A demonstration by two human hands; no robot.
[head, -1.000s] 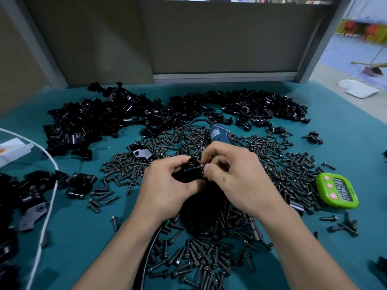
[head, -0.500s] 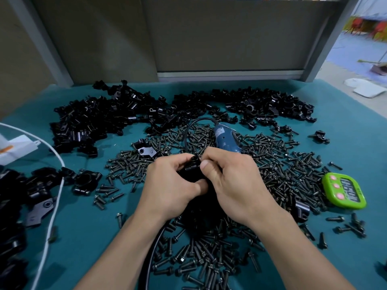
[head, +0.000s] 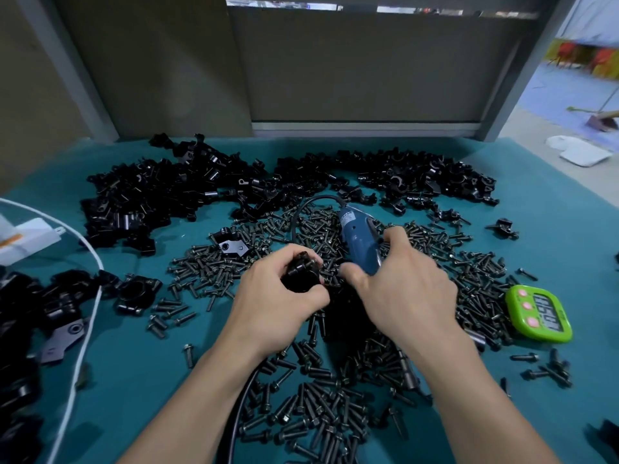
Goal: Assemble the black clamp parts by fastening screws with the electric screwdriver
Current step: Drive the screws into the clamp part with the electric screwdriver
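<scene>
Our right hand [head: 402,289] had left the clamp [head: 301,274] and gone far and right to the blue screwdriver [head: 358,239], which lay on the screws [head: 318,413] in the middle of the tabletop [head: 134,380]. We had the thumb against its near left side and the fingers curled over its right side, so the hand was closing round the body. Our left hand [head: 278,306] stayed just left of it, with fingers and thumb wrapped round the clamp, holding it over the screws.

Screws were strewn from the middle to the near edge, and a black cord [head: 241,413] ran through them. Loose clamp parts [head: 167,199] were heaped along the far side, with more at the near left. A green timer [head: 539,313] sat to the right, well apart from both hands. A white cable [head: 90,316] curved down the left side.
</scene>
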